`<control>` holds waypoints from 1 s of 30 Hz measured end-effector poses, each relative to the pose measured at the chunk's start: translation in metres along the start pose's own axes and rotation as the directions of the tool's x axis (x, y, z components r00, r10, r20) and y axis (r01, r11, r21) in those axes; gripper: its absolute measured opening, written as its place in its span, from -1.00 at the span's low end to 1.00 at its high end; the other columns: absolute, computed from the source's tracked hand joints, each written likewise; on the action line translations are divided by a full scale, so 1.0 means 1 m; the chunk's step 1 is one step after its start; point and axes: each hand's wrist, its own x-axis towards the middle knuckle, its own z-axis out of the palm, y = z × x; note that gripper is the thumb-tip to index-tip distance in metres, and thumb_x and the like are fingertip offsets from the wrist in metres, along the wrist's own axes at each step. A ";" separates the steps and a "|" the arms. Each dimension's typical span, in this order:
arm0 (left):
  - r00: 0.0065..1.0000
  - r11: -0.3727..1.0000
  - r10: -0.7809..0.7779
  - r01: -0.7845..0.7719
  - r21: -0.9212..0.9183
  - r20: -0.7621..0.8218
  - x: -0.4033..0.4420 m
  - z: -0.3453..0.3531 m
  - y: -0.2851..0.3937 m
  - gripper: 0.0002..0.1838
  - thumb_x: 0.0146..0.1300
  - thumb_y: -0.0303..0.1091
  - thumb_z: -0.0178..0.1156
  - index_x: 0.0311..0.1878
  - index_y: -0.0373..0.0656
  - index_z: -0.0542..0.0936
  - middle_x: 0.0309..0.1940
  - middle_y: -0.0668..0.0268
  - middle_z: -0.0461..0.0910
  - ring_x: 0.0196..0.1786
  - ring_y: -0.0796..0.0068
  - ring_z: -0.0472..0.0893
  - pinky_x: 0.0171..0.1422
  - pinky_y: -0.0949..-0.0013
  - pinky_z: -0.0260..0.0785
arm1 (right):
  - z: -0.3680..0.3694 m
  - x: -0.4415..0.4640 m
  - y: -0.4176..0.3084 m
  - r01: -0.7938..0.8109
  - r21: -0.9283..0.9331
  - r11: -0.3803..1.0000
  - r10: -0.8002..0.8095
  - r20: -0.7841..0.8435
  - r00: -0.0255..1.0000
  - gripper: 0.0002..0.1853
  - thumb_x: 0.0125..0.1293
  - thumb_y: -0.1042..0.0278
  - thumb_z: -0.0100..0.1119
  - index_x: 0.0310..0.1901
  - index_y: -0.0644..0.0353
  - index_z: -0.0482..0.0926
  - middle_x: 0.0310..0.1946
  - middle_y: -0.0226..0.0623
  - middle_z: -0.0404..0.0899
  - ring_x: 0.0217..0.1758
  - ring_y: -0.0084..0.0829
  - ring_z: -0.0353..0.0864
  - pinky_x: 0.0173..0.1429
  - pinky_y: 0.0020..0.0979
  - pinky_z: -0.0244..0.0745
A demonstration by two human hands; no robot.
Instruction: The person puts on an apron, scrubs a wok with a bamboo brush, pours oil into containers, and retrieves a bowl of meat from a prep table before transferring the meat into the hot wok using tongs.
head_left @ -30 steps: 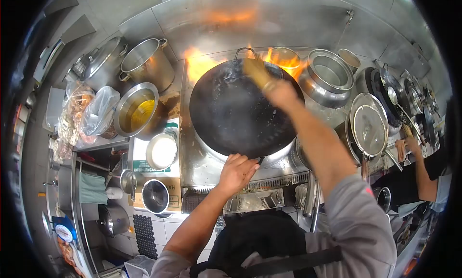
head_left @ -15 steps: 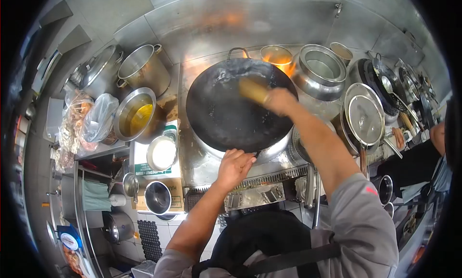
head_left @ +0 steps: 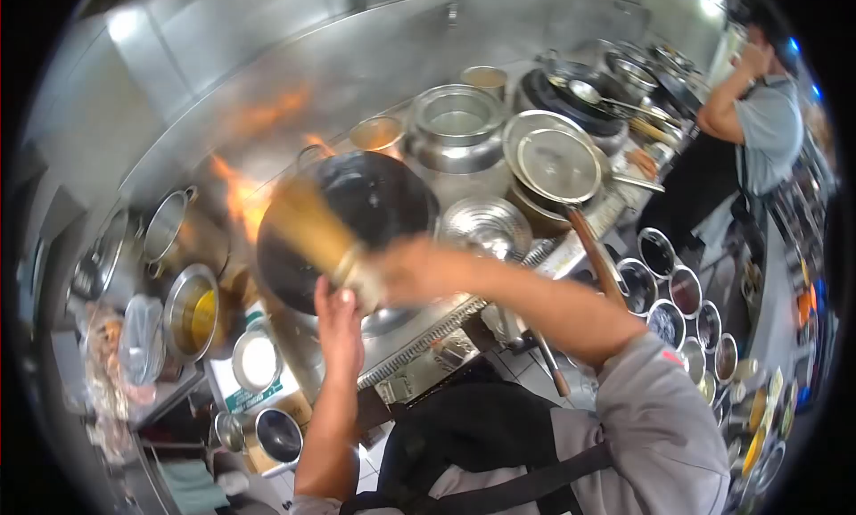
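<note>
My right hand (head_left: 406, 270), blurred by motion, is closed on the bound end of a bamboo brush (head_left: 312, 225). The brush's pale bristles point up and left over the black wok (head_left: 379, 189) and hide part of it. Below the brush's bound end, at the wok's front edge, is my left hand (head_left: 339, 323), its fingers raised and apart; nothing can be made out in it. Orange flames (head_left: 241, 194) rise behind the wok's left side.
To the right stand a steel pot (head_left: 456, 127), strainers (head_left: 560, 165) and a perforated ladle (head_left: 486, 228). At left are a tall pot (head_left: 169, 225), a bowl of yellow liquid (head_left: 192, 314) and a white-filled bowl (head_left: 256, 361). A co-worker (head_left: 771, 123) stands at the right.
The view has swung right, bringing the co-worker and several containers into sight. My right hand has brought the brush closer to my left hand, whose fingers now point upward. Flames behind the wok are larger than half a second ago.
</note>
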 end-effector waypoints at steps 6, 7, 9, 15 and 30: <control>0.979 0.957 -0.081 0.128 0.259 -0.186 -0.072 -0.079 0.021 -0.47 0.17 -0.52 0.19 0.20 -0.21 0.24 -0.19 0.23 0.47 -0.25 0.35 0.60 -0.27 0.31 0.54 | -0.055 -0.169 -0.026 -0.558 0.059 0.828 0.544 -0.325 0.773 -0.50 0.19 0.37 0.33 0.21 0.01 0.52 -0.07 -0.12 0.60 -0.15 -0.29 0.64 -0.07 -0.33 0.53; 0.981 0.915 -0.038 0.110 0.389 -0.189 -0.086 -0.103 0.016 -0.46 0.13 -0.51 0.21 0.19 -0.22 0.28 -0.18 0.22 0.47 -0.22 0.34 0.59 -0.21 0.32 0.54 | -0.080 -0.193 -0.019 -0.632 0.081 0.771 0.585 -0.484 0.651 -0.50 0.17 0.38 0.33 0.19 0.09 0.52 -0.08 -0.13 0.61 -0.17 -0.31 0.63 -0.05 -0.35 0.53; 0.983 0.862 0.003 0.091 0.499 -0.184 -0.102 -0.151 -0.003 -0.45 0.10 -0.49 0.23 0.18 -0.23 0.31 -0.17 0.21 0.46 -0.19 0.33 0.59 -0.15 0.32 0.53 | -0.098 -0.267 0.027 -0.884 -0.051 0.465 0.647 -0.662 0.379 -0.48 0.20 0.30 0.30 0.18 0.28 0.48 -0.10 -0.13 0.61 -0.12 -0.31 0.64 -0.02 -0.35 0.51; 0.988 -0.273 -0.077 -0.149 0.950 0.132 -0.089 -0.295 -0.092 -0.38 0.03 -0.21 0.31 0.14 -0.32 0.41 0.01 -0.13 0.48 -0.03 -0.11 0.56 0.12 0.04 0.42 | -0.047 -0.320 0.082 0.013 0.941 -0.337 0.845 0.297 0.444 -0.50 0.36 0.11 0.16 0.22 0.21 0.36 -0.10 -0.04 0.60 -0.21 -0.13 0.66 -0.14 -0.12 0.65; 0.982 0.703 -0.140 0.007 0.711 0.129 -0.074 -0.091 0.015 -0.47 0.21 -0.43 0.30 0.25 -0.24 0.41 0.01 0.26 0.53 0.02 0.53 0.52 0.07 0.46 0.44 | -0.018 -0.092 -0.053 -0.046 0.957 -0.286 0.678 0.237 0.696 -0.77 0.36 0.45 0.00 0.04 0.14 0.34 -0.40 -0.35 0.42 -0.60 -0.64 0.27 -0.63 -0.59 0.21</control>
